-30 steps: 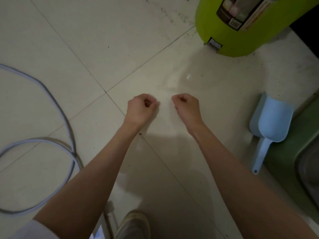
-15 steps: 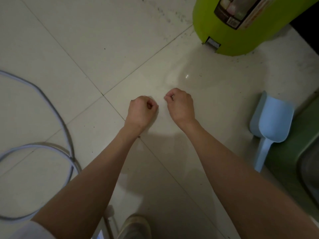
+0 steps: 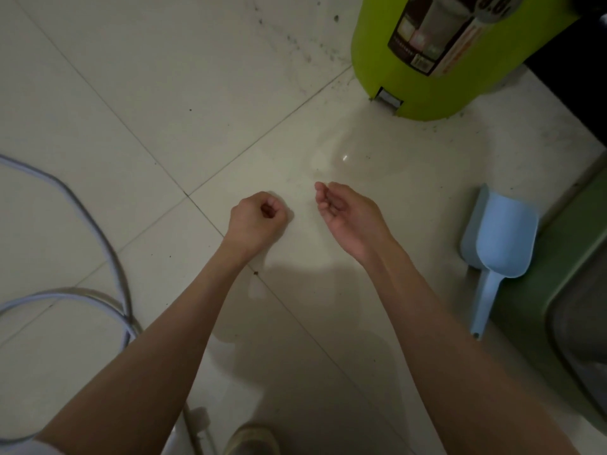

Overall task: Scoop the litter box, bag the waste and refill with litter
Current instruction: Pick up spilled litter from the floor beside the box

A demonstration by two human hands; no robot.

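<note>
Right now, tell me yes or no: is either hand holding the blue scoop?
No, the blue scoop lies on the floor beside the green litter box, apart from both hands.

Both bare forearms reach forward over the pale tiled floor (image 3: 138,93). The left hand (image 3: 258,218) is curled into a loose fist, empty as far as can be seen, while the right hand (image 3: 348,215) is turned palm up with its fingers (image 3: 323,200) loosely spread and nothing in it. A light blue scoop (image 3: 499,238) lies on the floor to the right, just beside a green litter box (image 3: 558,290). A lime-green bin (image 3: 437,64) stands at the top, with dark specks scattered near it. A grey cable (image 3: 98,231) loops at left. A shoe (image 3: 253,441) shows at the bottom edge.
</note>
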